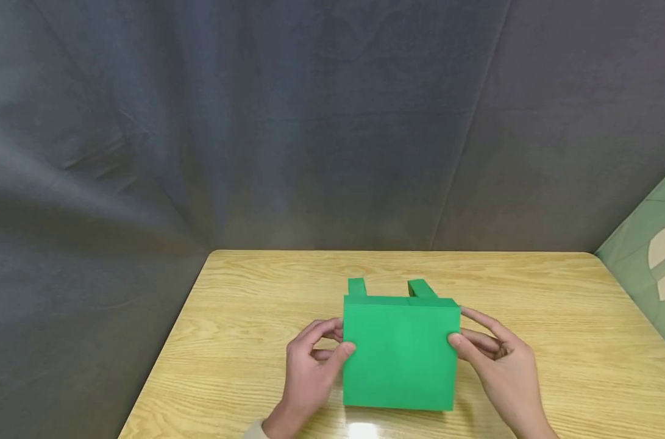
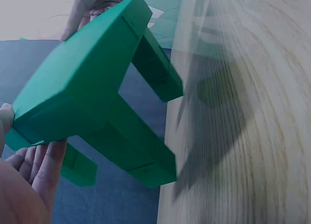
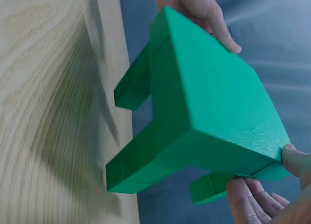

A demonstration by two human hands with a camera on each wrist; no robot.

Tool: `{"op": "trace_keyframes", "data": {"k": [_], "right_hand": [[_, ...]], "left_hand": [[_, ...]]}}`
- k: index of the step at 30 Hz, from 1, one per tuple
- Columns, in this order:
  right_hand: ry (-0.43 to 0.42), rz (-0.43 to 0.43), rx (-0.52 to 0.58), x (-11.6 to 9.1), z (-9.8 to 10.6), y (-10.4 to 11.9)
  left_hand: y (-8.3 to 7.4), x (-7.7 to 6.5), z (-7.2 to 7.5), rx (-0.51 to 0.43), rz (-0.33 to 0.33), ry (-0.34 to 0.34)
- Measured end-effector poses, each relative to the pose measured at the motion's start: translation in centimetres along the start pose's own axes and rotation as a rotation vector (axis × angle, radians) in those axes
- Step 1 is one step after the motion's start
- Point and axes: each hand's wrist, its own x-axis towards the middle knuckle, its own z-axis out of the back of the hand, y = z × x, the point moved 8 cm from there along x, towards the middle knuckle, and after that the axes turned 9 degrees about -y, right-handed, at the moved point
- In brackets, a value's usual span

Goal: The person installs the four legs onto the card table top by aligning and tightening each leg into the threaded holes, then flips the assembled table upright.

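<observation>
A small green stool-like piece (image 1: 400, 360), with a square top and stubby square legs, is held between both hands. Its flat top faces the head camera while the legs (image 2: 131, 141) point away, toward the far side of the table. The left hand (image 1: 312, 360) grips the left edge, thumb on the top face and fingers behind. At the right edge the right hand (image 1: 502, 363) pinches it the same way, its index finger near the upper corner. In the right wrist view, the legs (image 3: 138, 161) overlap the tabletop's edge. Part of each hand's fingers is hidden behind the piece.
Under the piece lies a light wood-grain table (image 1: 244, 329) with rounded far corners. Dark grey cloth (image 1: 332, 122) hangs behind and to the left of it. A green patterned panel (image 1: 661, 262) stands along the right side.
</observation>
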Motion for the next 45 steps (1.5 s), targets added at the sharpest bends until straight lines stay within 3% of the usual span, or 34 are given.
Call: {"op": "trace_keyframes", "data": {"k": [5,15,20,25,31,45], "right_hand": [[0.003,-0.048,0.126,1.0,-0.8,-0.3],[0.007,-0.044,0.099,3.1,-2.0,-0.3],[0.033,-0.064,0.095,4.5,-2.7,-0.6],[0.050,-0.109,0.164,5.1,-3.1,-1.3],[0.065,-0.143,0.234,5.0,-3.2,-1.8],[0.081,-0.131,0.221,4.4,-2.7,-2.4]], "left_hand": [[1.1,0.3,0.3,-0.003,0.141,-0.047],[3.3,1.8,-0.2,-0.084,0.293,-0.057],[4.5,2.9,-0.9,-0.093,0.322,-0.055],[5.0,3.2,-1.2,-0.117,0.359,-0.057],[5.6,3.1,-1.4,-0.105,0.395,-0.026],[5.8,2.7,-1.9,-0.142,0.406,0.032]]}}
